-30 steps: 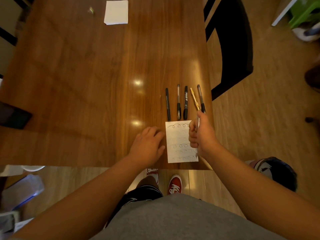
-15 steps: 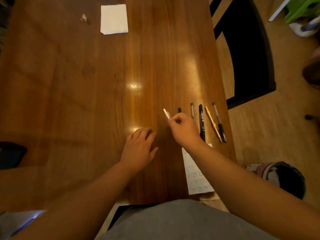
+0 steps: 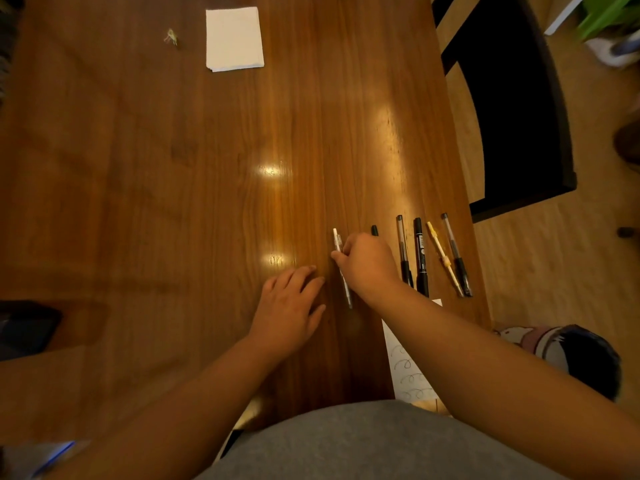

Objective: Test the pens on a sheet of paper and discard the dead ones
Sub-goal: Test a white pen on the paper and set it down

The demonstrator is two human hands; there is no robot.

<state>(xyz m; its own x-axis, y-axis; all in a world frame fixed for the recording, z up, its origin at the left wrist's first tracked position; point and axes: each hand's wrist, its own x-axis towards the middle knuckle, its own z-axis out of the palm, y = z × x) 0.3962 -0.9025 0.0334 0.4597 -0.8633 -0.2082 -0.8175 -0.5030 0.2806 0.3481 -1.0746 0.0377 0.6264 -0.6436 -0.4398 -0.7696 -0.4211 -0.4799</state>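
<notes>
While my right hand (image 3: 369,263) pinches a white-capped clear pen (image 3: 341,268) between thumb and fingers, that pen lies nearly flat on the tabletop (image 3: 173,168), cap end pointing away from me, tip toward me. Right grip: closed on that pen. Left hand (image 3: 289,306) rests palm down on the wood just left of it, fingers loosely spread, holding nothing.

Pen count: six visible. One in my grip. Five more in a row to the right: a black pen (image 3: 374,230) mostly hidden behind my right hand, only its far end showing; a clear-barrel pen with black grip section (image 3: 402,251); a black marker (image 3: 420,258); a yellow pen (image 3: 444,258), tilted; another clear-barrel pen (image 3: 456,254) at the tabletop's right edge, just beside the yellow one.

Paper count: two. One test sheet (image 3: 408,368) with loop scribbles, near edge, partly under my right forearm. One blank white folded sheet (image 3: 233,38) at far end, well apart. One small scrap (image 3: 171,37) left of it.
</notes>
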